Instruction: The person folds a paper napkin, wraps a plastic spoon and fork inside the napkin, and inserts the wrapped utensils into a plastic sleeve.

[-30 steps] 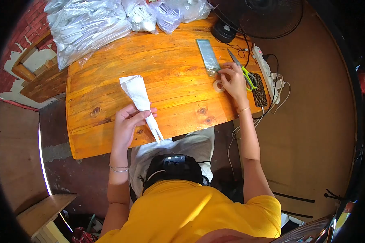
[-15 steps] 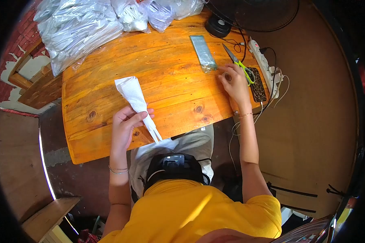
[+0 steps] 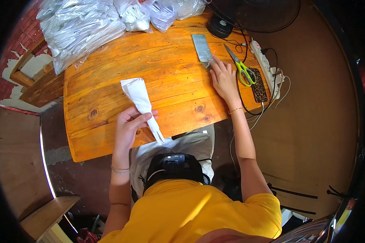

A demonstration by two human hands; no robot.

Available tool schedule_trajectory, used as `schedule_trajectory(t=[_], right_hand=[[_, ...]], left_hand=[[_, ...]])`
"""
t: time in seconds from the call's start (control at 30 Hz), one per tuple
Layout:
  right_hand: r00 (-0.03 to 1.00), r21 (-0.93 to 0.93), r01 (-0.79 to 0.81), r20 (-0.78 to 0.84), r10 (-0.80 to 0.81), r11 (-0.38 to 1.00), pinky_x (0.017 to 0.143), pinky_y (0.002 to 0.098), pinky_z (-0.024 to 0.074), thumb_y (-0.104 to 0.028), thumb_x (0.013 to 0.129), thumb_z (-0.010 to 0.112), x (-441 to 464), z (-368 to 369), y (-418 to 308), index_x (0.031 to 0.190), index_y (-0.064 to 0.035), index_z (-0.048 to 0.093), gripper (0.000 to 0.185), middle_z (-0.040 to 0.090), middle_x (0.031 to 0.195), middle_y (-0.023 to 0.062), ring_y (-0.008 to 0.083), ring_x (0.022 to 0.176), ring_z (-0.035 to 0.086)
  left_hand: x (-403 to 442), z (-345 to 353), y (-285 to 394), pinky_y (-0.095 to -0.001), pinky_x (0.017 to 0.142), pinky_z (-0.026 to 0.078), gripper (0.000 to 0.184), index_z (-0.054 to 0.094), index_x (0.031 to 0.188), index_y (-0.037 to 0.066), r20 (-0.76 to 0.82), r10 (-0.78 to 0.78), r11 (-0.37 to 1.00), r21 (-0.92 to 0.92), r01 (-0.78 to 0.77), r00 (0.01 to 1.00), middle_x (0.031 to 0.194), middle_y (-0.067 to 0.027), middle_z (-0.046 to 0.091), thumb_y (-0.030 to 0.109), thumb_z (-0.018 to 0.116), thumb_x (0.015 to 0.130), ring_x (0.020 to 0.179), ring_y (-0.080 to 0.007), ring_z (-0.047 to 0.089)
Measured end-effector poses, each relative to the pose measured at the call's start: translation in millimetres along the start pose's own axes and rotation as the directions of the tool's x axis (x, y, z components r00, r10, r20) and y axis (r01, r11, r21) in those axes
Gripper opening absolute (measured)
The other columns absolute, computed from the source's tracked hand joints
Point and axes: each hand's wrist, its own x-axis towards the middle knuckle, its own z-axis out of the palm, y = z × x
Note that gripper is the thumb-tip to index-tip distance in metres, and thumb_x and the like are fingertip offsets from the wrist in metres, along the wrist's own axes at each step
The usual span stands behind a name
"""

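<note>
Pinched between the thumb and fingers of my left hand (image 3: pixel 129 123) is a white folded paper napkin (image 3: pixel 137 95), wider at its top and narrowing to split tails at the table's front edge. My right hand (image 3: pixel 224 81) lies over the table with its fingers stretched out, the fingertips at the near end of a flat, clear-wrapped packet (image 3: pixel 201 47). Whether anything is under those fingertips is hidden. Just right of that hand are scissors (image 3: pixel 242 71) with green handles, their blades pointing away.
Plastic bags of white items (image 3: pixel 83 30) cover the back left of the wooden table (image 3: pixel 105 129). At the right are a leopard-print phone (image 3: pixel 258 87), a white power strip (image 3: pixel 263 65) and cables. A fan's black base (image 3: pixel 220 26) stands at the back.
My right hand has moved forward and left to the packet's near end, and its fingers have straightened. The tape roll near that hand earlier no longer shows. My left hand keeps its grip on the napkin.
</note>
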Motion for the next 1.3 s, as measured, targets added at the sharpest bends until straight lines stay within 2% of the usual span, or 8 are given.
schedule_trajectory(t=[0.07,0.17,0.37,0.77,0.97,1.07,1.17,1.3], right_hand=[[1.000,0.040,-0.017,0.006,0.017,0.999,0.086,0.0369,0.0359,-0.014,0.085,0.051,4,2,0,0.114,-0.0054,0.054,0.031,0.052,0.118,0.0052,0.0252,0.099,0.046],[0.998,0.034,0.012,-0.055,-0.010,0.999,0.079,0.0355,0.0367,-0.012,0.083,0.053,8,13,8,0.106,-0.0053,0.058,0.025,0.055,0.110,0.0049,0.0245,0.096,0.048],[0.994,0.094,0.044,-0.099,-0.034,0.995,0.078,0.0361,0.0395,-0.006,0.076,0.060,16,22,12,0.083,-0.0011,0.064,0.009,0.059,0.097,0.0066,0.0238,0.091,0.050],[0.984,0.306,0.050,-0.177,0.006,0.951,0.070,0.0361,0.0483,-0.002,0.074,0.060,26,28,15,0.078,0.0025,0.061,0.007,0.061,0.088,0.0130,0.0293,0.080,0.059],[0.988,0.286,0.029,-0.153,0.016,0.958,0.070,0.0365,0.0478,0.000,0.074,0.058,26,31,15,0.077,0.0037,0.062,0.006,0.059,0.085,0.0128,0.0286,0.079,0.057],[0.992,0.118,0.058,-0.119,-0.043,0.991,0.072,0.0367,0.0468,0.002,0.074,0.056,27,35,16,0.079,0.0042,0.062,0.008,0.055,0.090,0.0133,0.0272,0.084,0.054],[0.993,0.076,0.116,-0.036,-0.114,0.990,0.073,0.0367,0.0459,0.001,0.074,0.056,29,37,16,0.078,0.0038,0.062,0.008,0.052,0.095,0.0140,0.0261,0.088,0.051],[0.989,0.136,0.149,-0.034,-0.145,0.980,0.071,0.0362,0.0457,-0.002,0.073,0.059,34,27,13,0.077,0.0025,0.062,0.008,0.053,0.086,0.0112,0.0253,0.083,0.052]], left_hand=[[1,2,-1,-0.0346,0.071,0.054,0.029,0.056,0.107,-0.006,0.015,-0.003,1.000,-0.004,0.003,1.000,0.091,-0.0168,0.064,0.003,0.059,0.080,0.082,-0.0232,0.064],[2,5,-3,-0.0345,0.071,0.054,0.029,0.056,0.107,-0.006,0.032,-0.008,1.000,-0.012,0.009,0.999,0.091,-0.0168,0.064,0.003,0.059,0.080,0.081,-0.0231,0.064],[0,7,-2,-0.0341,0.071,0.054,0.028,0.056,0.107,-0.006,0.037,-0.015,1.000,-0.018,0.016,0.999,0.091,-0.0167,0.064,0.003,0.059,0.080,0.081,-0.0228,0.064],[1,12,-3,-0.0341,0.072,0.054,0.028,0.056,0.106,-0.005,0.048,-0.022,1.000,-0.006,0.023,0.999,0.092,-0.0163,0.064,0.002,0.059,0.080,0.082,-0.0237,0.064],[3,14,-3,-0.0340,0.072,0.054,0.028,0.056,0.107,-0.005,0.057,-0.031,1.000,-0.004,0.031,0.998,0.092,-0.0164,0.064,0.003,0.059,0.080,0.081,-0.0232,0.065],[3,15,-3,-0.0339,0.072,0.054,0.028,0.056,0.107,-0.005,0.063,-0.032,0.999,-0.008,0.032,0.998,0.092,-0.0165,0.064,0.003,0.059,0.080,0.081,-0.0228,0.064],[3,13,-5,-0.0337,0.072,0.054,0.028,0.056,0.107,-0.005,0.062,-0.023,1.000,-0.008,0.023,0.998,0.091,-0.0165,0.064,0.003,0.059,0.080,0.081,-0.0226,0.064],[1,13,-3,-0.0337,0.072,0.054,0.028,0.056,0.107,-0.005,0.059,-0.021,1.000,-0.012,0.022,0.998,0.091,-0.0163,0.064,0.003,0.059,0.080,0.081,-0.0227,0.064]])
